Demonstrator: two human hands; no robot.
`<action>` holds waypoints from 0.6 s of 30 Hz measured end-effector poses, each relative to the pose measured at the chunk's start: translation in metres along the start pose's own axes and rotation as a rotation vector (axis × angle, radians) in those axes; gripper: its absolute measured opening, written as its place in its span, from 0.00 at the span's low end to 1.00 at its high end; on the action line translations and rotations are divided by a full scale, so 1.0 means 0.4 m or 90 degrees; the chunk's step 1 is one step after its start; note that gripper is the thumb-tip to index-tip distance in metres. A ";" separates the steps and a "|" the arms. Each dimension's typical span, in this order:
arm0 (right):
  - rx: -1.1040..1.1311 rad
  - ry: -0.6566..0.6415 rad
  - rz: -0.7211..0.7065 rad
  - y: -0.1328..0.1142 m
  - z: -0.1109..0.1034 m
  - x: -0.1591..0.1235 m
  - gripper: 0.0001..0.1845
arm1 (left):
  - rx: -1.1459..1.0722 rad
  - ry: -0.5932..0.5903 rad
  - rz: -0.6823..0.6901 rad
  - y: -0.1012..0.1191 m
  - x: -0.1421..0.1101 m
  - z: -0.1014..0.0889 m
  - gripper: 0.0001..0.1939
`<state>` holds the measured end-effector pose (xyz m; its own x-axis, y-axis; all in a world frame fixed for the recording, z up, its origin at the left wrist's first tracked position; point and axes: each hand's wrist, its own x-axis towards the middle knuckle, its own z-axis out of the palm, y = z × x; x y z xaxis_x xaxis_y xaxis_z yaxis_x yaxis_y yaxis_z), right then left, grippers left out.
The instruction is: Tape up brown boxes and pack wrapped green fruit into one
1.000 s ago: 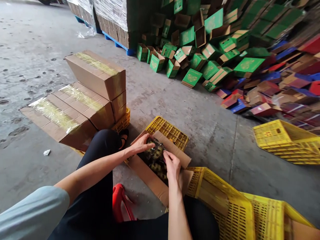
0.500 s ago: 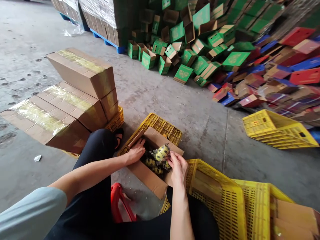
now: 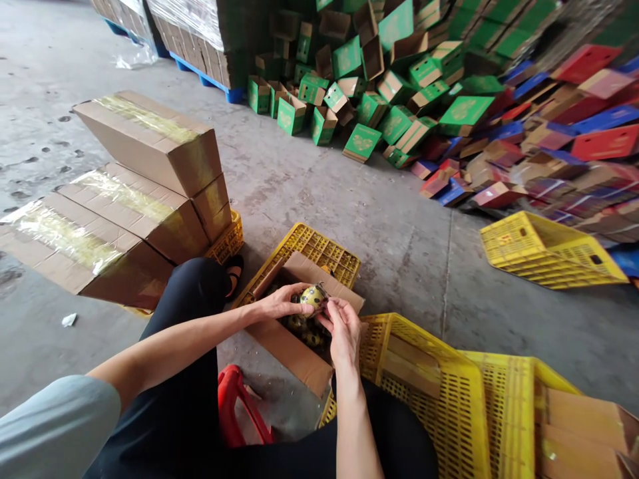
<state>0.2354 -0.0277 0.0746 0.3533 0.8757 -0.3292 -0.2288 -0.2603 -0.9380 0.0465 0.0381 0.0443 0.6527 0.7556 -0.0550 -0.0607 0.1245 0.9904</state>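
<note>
A yellow packet with dark spots in clear wrap (image 3: 311, 297) is held up over an open cardboard box (image 3: 288, 356). My left hand (image 3: 285, 303) is closed around its left side, thumb across the front. At its right end, the fingertips of my right hand (image 3: 343, 327) pinch what looks like the wrap. More spotted packets (image 3: 310, 334) lie inside the box below, partly hidden by my hands. The box rests on an upturned yellow plastic crate (image 3: 324, 254) in front of my knees.
Taped cartons (image 3: 144, 199) stand stacked at the left. Yellow crates (image 3: 429, 392) holding cardboard are close on my right, and another crate (image 3: 549, 256) lies farther off. A red stool (image 3: 234, 406) is between my legs. Green boxes (image 3: 364, 142) and red-blue boxes (image 3: 599, 143) are heaped behind.
My left hand has come off the box's left edge and taken hold of the packet. The packet has turned and shifted slightly left, with my right hand still at its end.
</note>
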 end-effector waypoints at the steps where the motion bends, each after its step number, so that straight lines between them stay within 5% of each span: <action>1: -0.010 -0.003 -0.010 -0.002 0.002 0.003 0.25 | -0.016 -0.005 -0.007 0.003 0.001 -0.002 0.42; 7: -0.084 -0.065 -0.036 -0.005 -0.007 0.027 0.23 | -0.040 0.013 -0.058 0.006 -0.003 -0.018 0.46; 13: -0.051 -0.010 -0.063 0.014 -0.020 0.037 0.21 | -0.244 0.073 -0.128 -0.002 -0.010 -0.021 0.40; 18: -0.054 -0.046 -0.081 -0.005 -0.008 0.024 0.21 | -0.255 0.122 -0.121 0.004 -0.009 -0.022 0.38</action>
<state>0.2420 -0.0200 0.0729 0.3071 0.9302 -0.2010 -0.1078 -0.1758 -0.9785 0.0374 0.0412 0.0449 0.5324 0.7954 -0.2896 -0.2643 0.4812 0.8358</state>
